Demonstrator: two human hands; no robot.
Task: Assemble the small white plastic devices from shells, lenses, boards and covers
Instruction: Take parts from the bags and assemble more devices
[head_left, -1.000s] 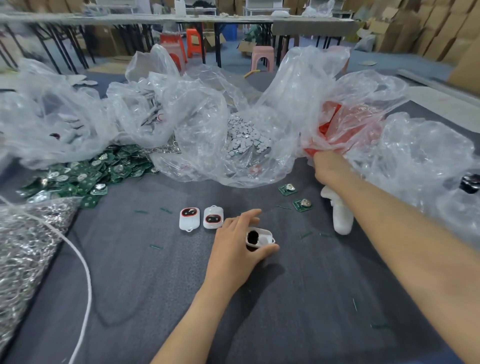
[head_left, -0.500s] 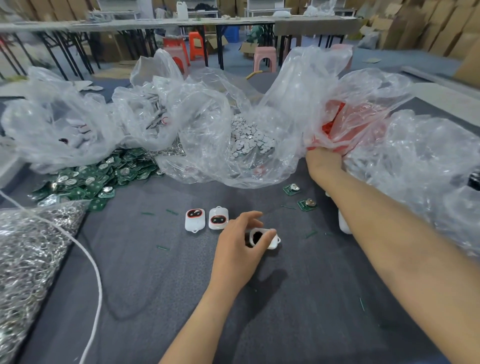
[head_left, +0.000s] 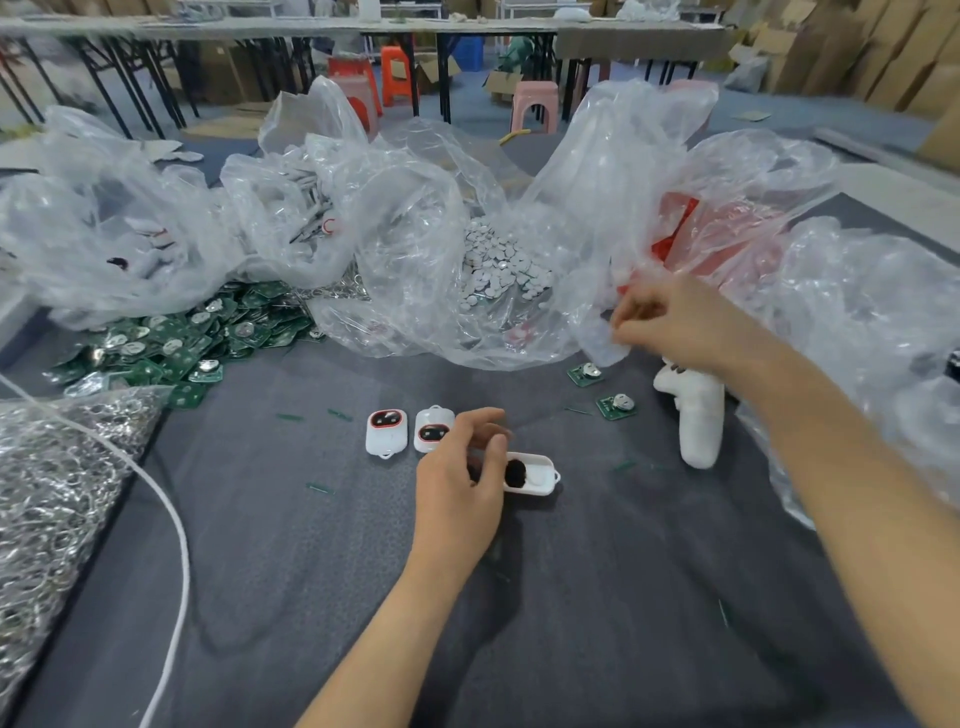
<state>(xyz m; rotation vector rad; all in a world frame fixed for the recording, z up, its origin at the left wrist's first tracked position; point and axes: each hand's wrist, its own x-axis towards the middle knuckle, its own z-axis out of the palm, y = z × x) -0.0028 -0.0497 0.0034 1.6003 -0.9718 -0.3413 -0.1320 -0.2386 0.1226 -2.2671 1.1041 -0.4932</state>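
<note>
My left hand (head_left: 460, 486) holds an open white shell (head_left: 537, 475) at its left end on the grey mat; a dark piece sits inside the shell. Two closed white devices (head_left: 385, 432) (head_left: 434, 430) with red-rimmed dark windows lie just left of it. My right hand (head_left: 675, 327) hovers at the mouth of the clear bag holding red parts (head_left: 717, 234), with its fingertips pinching a small dark piece. Two loose green boards (head_left: 586, 373) (head_left: 616, 404) lie below that hand.
A heap of green boards (head_left: 171, 343) lies at the left, with a bag of pale round discs (head_left: 498, 270) behind centre. Metal rings (head_left: 52, 493) and a white cable (head_left: 176, 519) fill the left edge. A white handheld tool (head_left: 698, 415) lies at the right. Crumpled plastic bags (head_left: 857, 312) crowd the right.
My right hand has come back out of the bag of red parts, towards me, with a small dark piece in its fingers. My left hand stays on the shell.
</note>
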